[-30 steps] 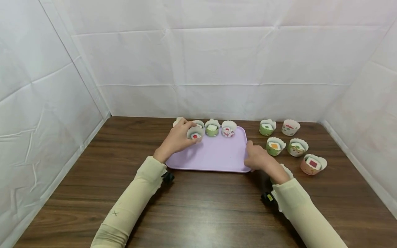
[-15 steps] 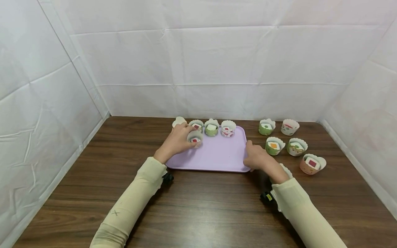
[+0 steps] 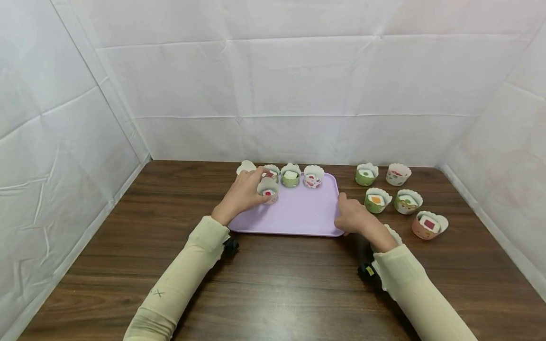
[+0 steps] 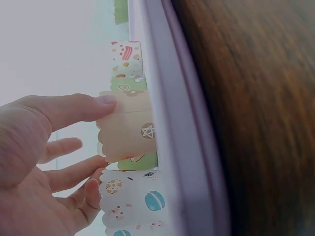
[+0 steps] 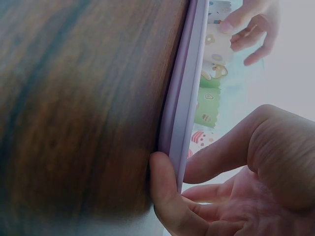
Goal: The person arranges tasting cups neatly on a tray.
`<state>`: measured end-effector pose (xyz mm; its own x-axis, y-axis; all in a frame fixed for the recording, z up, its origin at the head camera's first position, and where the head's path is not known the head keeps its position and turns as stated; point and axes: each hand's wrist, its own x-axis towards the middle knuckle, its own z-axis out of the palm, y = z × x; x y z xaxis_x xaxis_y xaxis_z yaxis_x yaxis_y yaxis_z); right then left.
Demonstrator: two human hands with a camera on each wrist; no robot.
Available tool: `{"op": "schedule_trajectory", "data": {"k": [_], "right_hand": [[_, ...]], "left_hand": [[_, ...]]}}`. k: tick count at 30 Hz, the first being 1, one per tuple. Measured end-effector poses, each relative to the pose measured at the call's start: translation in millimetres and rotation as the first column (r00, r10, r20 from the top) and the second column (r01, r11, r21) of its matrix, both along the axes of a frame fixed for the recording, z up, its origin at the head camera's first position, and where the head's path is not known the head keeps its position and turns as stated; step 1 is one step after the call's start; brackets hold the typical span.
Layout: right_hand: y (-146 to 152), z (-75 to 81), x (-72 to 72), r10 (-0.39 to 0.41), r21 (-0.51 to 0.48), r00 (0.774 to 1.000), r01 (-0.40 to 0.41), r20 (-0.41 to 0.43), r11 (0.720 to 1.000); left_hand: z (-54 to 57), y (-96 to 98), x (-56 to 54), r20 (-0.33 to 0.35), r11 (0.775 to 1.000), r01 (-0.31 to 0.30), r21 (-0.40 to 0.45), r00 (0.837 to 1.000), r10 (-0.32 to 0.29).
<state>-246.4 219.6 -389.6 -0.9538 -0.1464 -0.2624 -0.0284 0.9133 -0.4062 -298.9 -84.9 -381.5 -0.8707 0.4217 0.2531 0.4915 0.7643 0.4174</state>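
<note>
A lilac tray (image 3: 298,218) lies on the table. In its left part stands a pale paper cupcake cup (image 3: 268,190) with a white filling and a red square on top. My left hand (image 3: 244,192) is around that cup. In the left wrist view the thumb touches the rim of the cup (image 4: 129,123), which is beige with a star mark, and the other fingers stand spread, apart from it. My right hand (image 3: 355,215) pinches the tray's right edge, thumb inside and a finger (image 5: 165,179) on the outer side.
Several filled paper cups line the tray's back edge, among them a green cup (image 3: 291,176) and a white cup with red print (image 3: 313,178). More stand right of the tray, including an orange cup (image 3: 426,227). One cup is partly hidden by the right forearm. White cloth (image 3: 298,94) hangs behind.
The cup at my left hand has come slightly down and towards the front, onto the tray. The left index finger has since lifted away from its rim. My right hand keeps its place.
</note>
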Motion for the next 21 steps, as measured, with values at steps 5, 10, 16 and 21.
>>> {"op": "schedule_trajectory", "data": {"k": [5, 10, 16, 21], "right_hand": [[-0.1, 1.8, 0.5, -0.003, 0.002, 1.0, 0.003, 0.009, 1.0], [0.3, 1.9, 0.3, 0.0, -0.009, 1.0, 0.001, 0.012, 1.0], [1.7, 1.3, -1.0, 0.005, -0.017, 1.0, -0.005, 0.01, 1.0], [2.6, 1.1, -2.2, 0.006, 0.001, 1.0, -0.006, 0.011, 1.0]], "left_hand": [[0.5, 0.4, -0.2, -0.012, 1.0, -0.004, -0.002, 1.0, 0.004], [5.2, -1.6, 2.0, 0.011, 1.0, -0.022, -0.012, 1.0, 0.022], [17.4, -11.4, 4.6, 0.018, 0.998, -0.052, 0.031, 0.999, 0.051], [24.0, -28.0, 9.1, 0.051, 0.995, -0.074, 0.072, 0.996, 0.07]]}}
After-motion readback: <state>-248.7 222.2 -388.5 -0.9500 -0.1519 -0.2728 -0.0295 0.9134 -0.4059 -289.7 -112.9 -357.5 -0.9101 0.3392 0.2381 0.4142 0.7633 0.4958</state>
